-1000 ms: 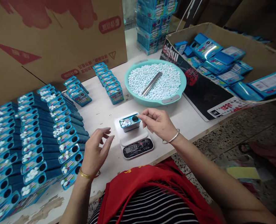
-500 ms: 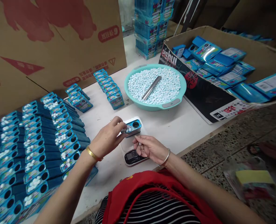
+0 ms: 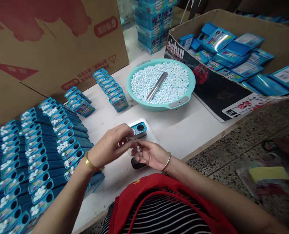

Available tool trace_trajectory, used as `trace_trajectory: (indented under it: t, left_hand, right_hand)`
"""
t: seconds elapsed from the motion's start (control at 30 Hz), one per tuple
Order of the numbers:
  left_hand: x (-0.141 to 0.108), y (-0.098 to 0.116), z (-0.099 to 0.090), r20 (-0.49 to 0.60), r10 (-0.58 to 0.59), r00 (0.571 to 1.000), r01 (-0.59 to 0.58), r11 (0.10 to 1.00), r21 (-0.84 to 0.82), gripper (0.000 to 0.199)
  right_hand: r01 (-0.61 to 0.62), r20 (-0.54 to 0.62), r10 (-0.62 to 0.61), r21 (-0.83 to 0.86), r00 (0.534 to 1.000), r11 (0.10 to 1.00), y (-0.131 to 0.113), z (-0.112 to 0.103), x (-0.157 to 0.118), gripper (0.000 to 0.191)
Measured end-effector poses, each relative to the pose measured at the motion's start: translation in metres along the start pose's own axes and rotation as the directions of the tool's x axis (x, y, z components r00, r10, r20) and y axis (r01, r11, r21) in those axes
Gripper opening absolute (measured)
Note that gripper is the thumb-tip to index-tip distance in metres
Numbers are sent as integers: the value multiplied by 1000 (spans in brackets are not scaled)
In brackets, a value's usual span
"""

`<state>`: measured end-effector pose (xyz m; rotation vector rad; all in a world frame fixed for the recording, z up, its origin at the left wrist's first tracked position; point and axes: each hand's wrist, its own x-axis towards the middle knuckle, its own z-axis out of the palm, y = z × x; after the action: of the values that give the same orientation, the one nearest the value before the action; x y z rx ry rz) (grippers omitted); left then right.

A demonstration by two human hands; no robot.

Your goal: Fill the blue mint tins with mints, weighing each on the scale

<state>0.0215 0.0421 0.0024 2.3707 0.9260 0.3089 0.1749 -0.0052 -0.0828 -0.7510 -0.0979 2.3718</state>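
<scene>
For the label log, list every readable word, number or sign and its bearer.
"CARAMELO", second word unclear: front blue tin, stacked packs.
"eishu", last letter unclear: open carton.
Inverted warning triangle: large brown carton; its characters too blurred to read.
Scale: no digits readable.
Blue containers in open carton: labels too small.

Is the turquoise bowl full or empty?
It looks full: in the turquoise bowl, pale candies spread from side to side, almost up to the rim.

right hand (image 3: pixel 152 156): holds candies (image 3: pixel 138 149) | left hand (image 3: pixel 111 143): near blue box (image 3: pixel 140 128)
</scene>
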Motion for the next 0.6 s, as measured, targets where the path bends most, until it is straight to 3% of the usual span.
trace_trajectory:
  t: [0.1,0.13,0.2,0.23,0.3,0.37,0.5,0.6]
  left_hand:
    - [-2,22,3,39,78,996,-77,997,-28,11]
    - [-4,26,2,4,85,996,-85,996,-17,14]
    - [-8,30,-4,-180,36,983,-36,999,6,17]
    - [-12,28,-8,-302,-16,953,16,1000,-2,16]
    - [-21,21,-18,-505,-133,853,111,991,-72,10]
    - [-32,10,-23,-592,-222,775,161,975,-156,7]
    - [-49,-5,-17,-593,-311,743,220,950,-223,8]
    - [-55,-10,-7,-556,-382,738,286,924,-254,13]
  right_hand:
    - [22,-3,-22,94,1000,995,0,3,-11,18]
    - [33,-21,-31,94,999,995,-1,2,-17,17]
    - [56,-72,-52,46,996,997,-6,-2,-30,15]
    - [79,-101,-78,7,992,997,-9,-7,-38,15]
    - [154,-179,-162,-58,970,986,-17,-19,-52,14]
    - [242,-286,-257,-86,923,966,-25,-33,-64,12]
    - [350,-421,-363,-110,831,930,-36,-57,-78,13]
    - [385,-424,-403,-133,811,913,-37,-64,-80,16]
